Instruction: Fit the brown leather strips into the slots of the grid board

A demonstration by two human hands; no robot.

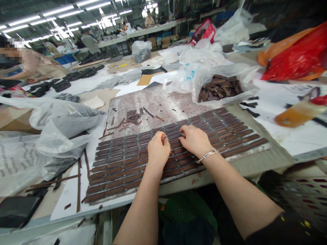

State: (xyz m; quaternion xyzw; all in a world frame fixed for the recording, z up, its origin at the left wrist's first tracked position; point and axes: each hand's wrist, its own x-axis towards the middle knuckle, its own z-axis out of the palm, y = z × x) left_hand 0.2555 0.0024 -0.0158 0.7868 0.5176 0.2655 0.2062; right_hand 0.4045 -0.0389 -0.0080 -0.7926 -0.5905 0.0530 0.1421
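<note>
Tube lights (58, 11) blaze in slanting rows up top! A long pale bench (138, 33) runs across the back, brown boxes (165, 41) tucked below.

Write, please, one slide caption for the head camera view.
Left hand and right hand work over rows of brown strips; beyond, a plastic bag holds brown pieces.

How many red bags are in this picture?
2. The near red bag is at the right, beyond the bottle; the far red bag is farther back, left of a clear bag. Others may be hidden.
</note>
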